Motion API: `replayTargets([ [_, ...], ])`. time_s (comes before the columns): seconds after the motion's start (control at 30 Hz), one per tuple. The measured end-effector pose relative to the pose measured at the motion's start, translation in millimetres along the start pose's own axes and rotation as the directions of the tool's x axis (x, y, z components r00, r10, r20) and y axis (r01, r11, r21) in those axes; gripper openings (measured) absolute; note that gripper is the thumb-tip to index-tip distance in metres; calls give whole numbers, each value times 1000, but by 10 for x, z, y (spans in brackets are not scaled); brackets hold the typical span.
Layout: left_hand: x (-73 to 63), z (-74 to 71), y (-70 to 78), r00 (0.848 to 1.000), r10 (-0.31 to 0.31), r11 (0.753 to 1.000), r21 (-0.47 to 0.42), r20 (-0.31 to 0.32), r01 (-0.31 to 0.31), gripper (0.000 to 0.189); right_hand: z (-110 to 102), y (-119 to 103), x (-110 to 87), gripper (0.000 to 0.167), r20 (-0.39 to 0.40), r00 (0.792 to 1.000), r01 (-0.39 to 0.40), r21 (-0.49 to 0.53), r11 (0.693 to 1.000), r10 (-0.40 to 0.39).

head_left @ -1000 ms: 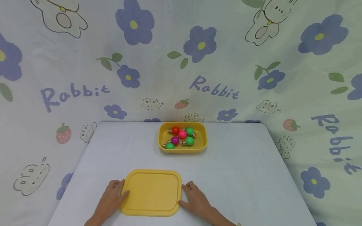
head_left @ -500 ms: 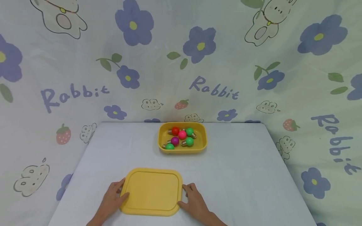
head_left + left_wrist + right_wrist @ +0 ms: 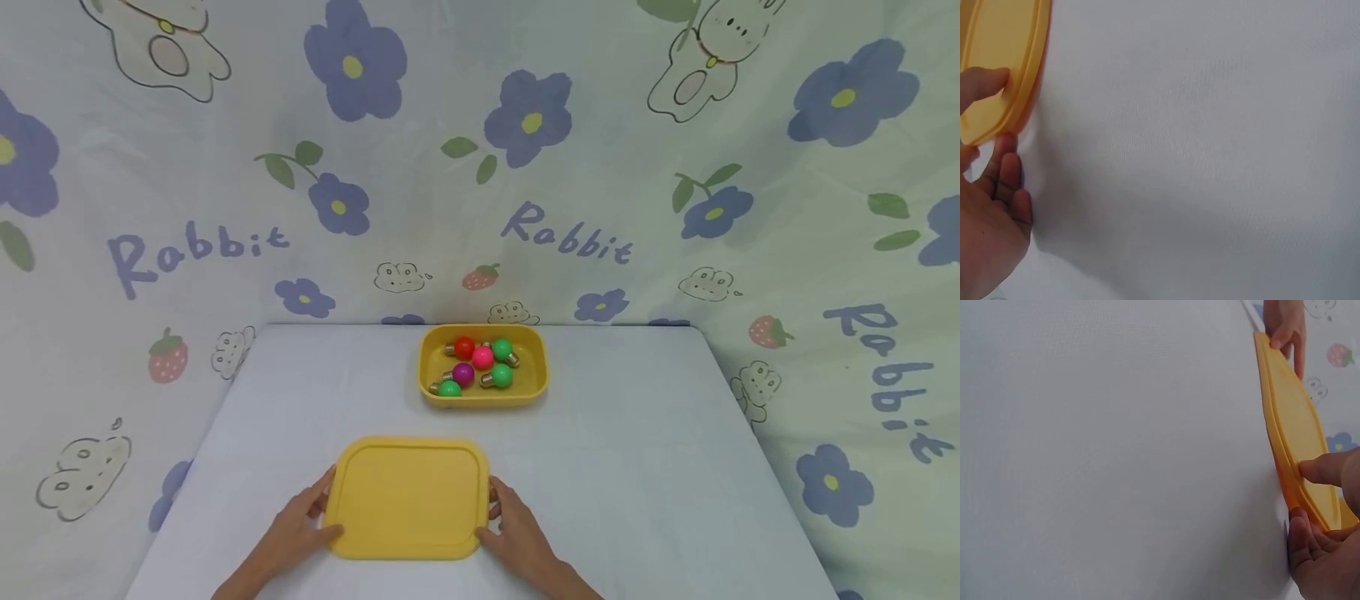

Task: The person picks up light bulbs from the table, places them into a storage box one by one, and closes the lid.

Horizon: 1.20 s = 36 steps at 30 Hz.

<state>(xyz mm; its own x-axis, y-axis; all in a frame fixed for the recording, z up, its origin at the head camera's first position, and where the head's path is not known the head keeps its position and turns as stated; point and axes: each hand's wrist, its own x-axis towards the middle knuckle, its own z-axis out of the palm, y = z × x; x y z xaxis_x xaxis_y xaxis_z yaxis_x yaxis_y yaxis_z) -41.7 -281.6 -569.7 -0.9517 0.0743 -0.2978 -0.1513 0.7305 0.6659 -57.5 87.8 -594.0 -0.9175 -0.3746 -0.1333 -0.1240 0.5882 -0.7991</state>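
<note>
A flat yellow lid [image 3: 408,500] with rounded corners and a raised rim is held between both hands in the head view. My left hand [image 3: 296,532] pinches its left edge, thumb on top and fingers beneath, as the left wrist view confirms. The opposite edge is gripped by my right hand [image 3: 520,533]; in the right wrist view its thumb lies on the lid's face and its fingers curl under the rim. The lid appears raised a little off the table. Beyond it stands a yellow container [image 3: 534,392] holding several coloured light bulbs [image 3: 483,357], in red, pink, purple and green.
The table [image 3: 645,467] wears a white cover. Behind it and at the sides hangs a patterned cloth [image 3: 420,192] with flowers, rabbits and lettering. The container sits near the table's far edge, with bare cover between it and the lid.
Both hands have brought the lid slightly upward and away from the person, toward the container. The container and its bulbs have not moved.
</note>
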Motion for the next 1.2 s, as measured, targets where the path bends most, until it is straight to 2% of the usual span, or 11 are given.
replayTargets([
  [0.23, 18, -18, -68, 993, 68, 995, -79, 97, -60, 107, -71, 27, -3, 79, 11, 1000, 27, 50, 998, -28],
  [0.43, 19, -45, -27, 984, 103, 990, -109, 146, -88, 111, -113, 31, -3, 87, 35, 999, 5, 130, 991, -9],
  [0.63, 62, -65, 55, 988, 93, 990, -118, 123, -79, 110, -228, 22, 40, 87, 14, 998, 54, 114, 992, -56],
  [0.77, 102, -82, 112, 989, 106, 989, -118, 105, -94, 111, -332, -15, 87, 87, -5, 997, 81, 116, 990, -81],
  [1.03, 183, -170, 302, 979, 189, 980, -72, 78, -183, 113, -556, -95, 185, 88, -2, 998, 56, 108, 993, -56],
  [1.2, 292, -242, 446, 977, 206, 977, -61, 63, -202, 112, -732, -130, 265, 87, -12, 999, 48, 89, 995, -48],
])
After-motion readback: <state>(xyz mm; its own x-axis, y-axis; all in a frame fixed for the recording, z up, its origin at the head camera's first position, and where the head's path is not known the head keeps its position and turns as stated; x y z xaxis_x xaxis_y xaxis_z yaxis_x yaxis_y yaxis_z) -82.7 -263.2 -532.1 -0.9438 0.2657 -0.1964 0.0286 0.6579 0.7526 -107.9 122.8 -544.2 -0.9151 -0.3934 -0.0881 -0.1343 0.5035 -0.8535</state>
